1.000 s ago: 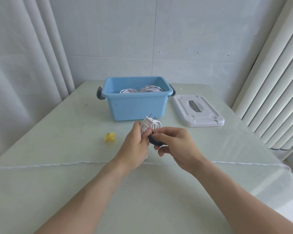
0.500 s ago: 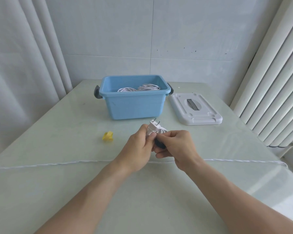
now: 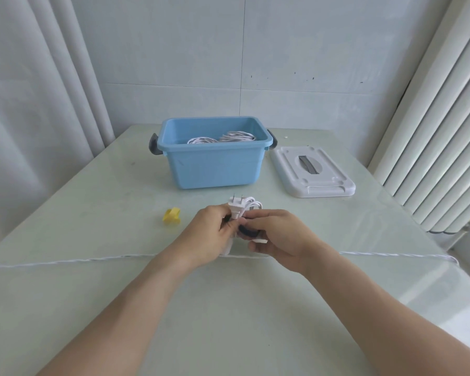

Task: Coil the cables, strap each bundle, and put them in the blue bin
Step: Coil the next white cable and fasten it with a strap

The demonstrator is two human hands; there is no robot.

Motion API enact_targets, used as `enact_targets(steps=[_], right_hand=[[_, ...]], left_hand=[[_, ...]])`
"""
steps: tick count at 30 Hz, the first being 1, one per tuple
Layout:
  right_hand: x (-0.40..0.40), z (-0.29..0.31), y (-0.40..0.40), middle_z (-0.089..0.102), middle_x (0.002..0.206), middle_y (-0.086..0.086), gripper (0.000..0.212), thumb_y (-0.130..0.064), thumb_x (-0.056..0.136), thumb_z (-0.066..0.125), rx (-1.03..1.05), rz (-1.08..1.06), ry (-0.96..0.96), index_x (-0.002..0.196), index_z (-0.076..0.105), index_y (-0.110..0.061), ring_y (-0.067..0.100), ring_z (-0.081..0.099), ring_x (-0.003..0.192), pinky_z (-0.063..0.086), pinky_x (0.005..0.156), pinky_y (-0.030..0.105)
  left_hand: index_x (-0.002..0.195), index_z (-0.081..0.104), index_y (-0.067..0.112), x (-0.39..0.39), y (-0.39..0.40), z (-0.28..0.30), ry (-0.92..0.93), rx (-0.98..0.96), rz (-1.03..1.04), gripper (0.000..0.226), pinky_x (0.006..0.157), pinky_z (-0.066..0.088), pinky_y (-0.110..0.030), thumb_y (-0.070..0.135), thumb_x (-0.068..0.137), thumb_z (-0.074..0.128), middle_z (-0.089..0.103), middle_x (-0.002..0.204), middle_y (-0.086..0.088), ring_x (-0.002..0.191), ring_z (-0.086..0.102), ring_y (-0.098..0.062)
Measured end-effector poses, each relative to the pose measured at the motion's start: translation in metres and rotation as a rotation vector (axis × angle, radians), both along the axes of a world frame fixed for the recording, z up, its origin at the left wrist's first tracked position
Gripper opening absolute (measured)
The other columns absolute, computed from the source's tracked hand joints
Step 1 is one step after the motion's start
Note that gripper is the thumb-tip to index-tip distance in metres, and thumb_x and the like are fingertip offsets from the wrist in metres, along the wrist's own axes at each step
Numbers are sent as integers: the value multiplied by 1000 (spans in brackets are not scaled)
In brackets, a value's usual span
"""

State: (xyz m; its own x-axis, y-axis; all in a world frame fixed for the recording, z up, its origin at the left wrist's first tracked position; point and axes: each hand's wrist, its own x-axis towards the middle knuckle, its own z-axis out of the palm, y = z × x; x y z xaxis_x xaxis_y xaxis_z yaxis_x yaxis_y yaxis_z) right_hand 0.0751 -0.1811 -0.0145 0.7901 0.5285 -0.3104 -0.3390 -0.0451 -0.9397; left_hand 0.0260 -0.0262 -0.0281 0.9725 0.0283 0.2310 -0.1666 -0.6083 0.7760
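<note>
**Cable bundle held in both your hands, in front of the blue bin**

Cable bundle (image 3: 243,210), white and coiled, sits between your 2 hands above the table (image 3: 92,308), near the middle of the view. Its plug (image 3: 236,204) stands at the top with 2 prongs pointing to 12 o'clock, and loops of cord show just to the 3 o'clock side of the plug. Your left hand (image 3: 210,236) has its fingers curled around the bundle from the 9 o'clock side, thumb against the cord below the plug. Your right hand (image 3: 278,237) comes in from 3 o'clock, its fingers bent and pinching a dark strap (image 3: 248,231) that lies against the lower part of the bundle. You cannot tell from this view whether the strap goes fully around the coil.

At 12 o'clock from the bundle stands the blue bin (image 3: 215,169), open, with grey handles at both ends. 2 white coils (image 3: 223,138) already lie inside it, side by side. At 2 o'clock from your hands, just beside the bin, the white lid (image 3: 312,172) lies flat on the table. At 9 o'clock from your left hand, near it but apart, a small yellow clip (image 3: 171,216) rests on the table. A thin white cord (image 3: 65,262) runs across the table from left to right, passing under your wrists. Curtains hang on both sides.
</note>
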Motion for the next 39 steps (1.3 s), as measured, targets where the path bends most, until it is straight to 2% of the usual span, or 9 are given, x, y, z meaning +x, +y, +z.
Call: enact_targets(steps=[6, 9, 12, 15, 18, 24, 27, 31, 39], right_hand=[[2, 5, -2, 63, 82, 10, 39, 9, 83, 34, 111, 105, 241, 106, 64, -1, 18, 53, 64, 39, 57, 26], [-2, 9, -2, 61, 78, 4, 36, 7, 69, 46, 150, 206, 249, 97, 64, -7, 13, 50, 60, 36, 59, 23], [-6, 9, 1, 65, 92, 3, 20, -3, 79, 70, 203, 187, 221, 97, 69, -12, 11, 50, 65, 40, 58, 20], [-8, 9, 3, 69, 93, 4, 6, -14, 83, 73, 226, 86, 222, 88, 73, -12, 10, 54, 68, 41, 55, 19], [-7, 9, 2, 67, 82, 5, 8, -8, 86, 68, 177, 7, 251, 80, 72, -11, 14, 47, 62, 39, 51, 21], [-1, 11, -1, 66, 71, 6, 15, 2, 90, 59, 179, -62, 256, 80, 67, -6, 12, 46, 57, 38, 48, 16], [2, 11, -2, 67, 76, 8, 17, 3, 91, 58, 200, -62, 216, 79, 67, -6, 9, 48, 54, 38, 47, 15], [8, 6, -2, 61, 95, 15, 10, 6, 88, 61, 229, -85, 187, 91, 66, -2, 9, 48, 56, 41, 48, 15], [3, -1, 1, 68, 82, 11, 7, -4, 83, 76, 172, -158, 81, 88, 72, -2, 10, 55, 60, 43, 53, 19]], left_hand=[[99, 75, 29, 1, 4, -1, 10, -119, -76, 11, 83, 58, -44, 27, 91, 68, 76, 89, 1, 82, 74, -19], [104, 75, 31, 2, 1, -1, 0, -209, -11, 29, 80, 58, -51, 37, 76, 77, 75, 85, 0, 79, 74, -26], [101, 76, 26, 1, -1, 1, -43, -186, 106, 30, 75, 60, -42, 21, 71, 78, 74, 81, 4, 71, 73, -17], [85, 78, 29, -3, -8, 5, -155, -105, 132, 26, 69, 55, -28, 5, 75, 75, 73, 76, 2, 69, 69, -11], [92, 80, 24, -2, -12, 3, -222, 8, 132, 27, 70, 48, -15, 3, 75, 76, 66, 79, -3, 73, 61, -3], [119, 72, 17, 2, 0, 0, -215, 55, 67, 38, 92, 51, -29, 18, 82, 80, 65, 98, -1, 90, 66, -11], [123, 69, 17, 1, 1, 1, -199, 29, 28, 41, 97, 51, -29, 12, 84, 77, 64, 103, 1, 95, 66, -8], [124, 69, 17, 2, -1, 1, -240, 51, 13, 35, 94, 53, -34, 18, 89, 67, 71, 103, 1, 96, 68, -12], [137, 60, 21, 1, 2, 1, -225, 90, 3, 39, 89, 52, -29, 22, 98, 51, 72, 105, 2, 98, 66, -9]])
